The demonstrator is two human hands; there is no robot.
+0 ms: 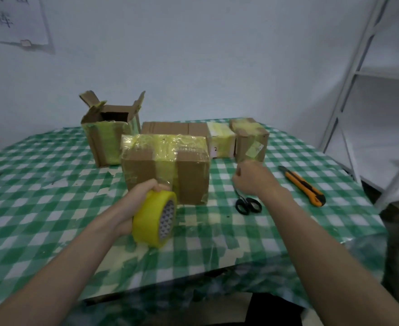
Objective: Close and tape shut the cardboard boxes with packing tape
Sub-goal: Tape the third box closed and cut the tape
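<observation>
Taped box at frame centre, roll in hand.
We note the left hand [132, 198] clamped round the tape roll [155, 220] before the cardboard box [165, 168]; right hand [252, 180] curled, contents indiscernible.

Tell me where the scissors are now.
In the head view the scissors lie on the checked tablecloth, right of centre, below the right hand, left of the utility knife.

1. Left hand [135, 198]: bare, no glove, ring or watch visible.
2. Right hand [252, 178]: bare, likewise unadorned at fingers and wrist.
3. Forearms: both uncovered along their full visible length; no sleeve edge in view.
</observation>
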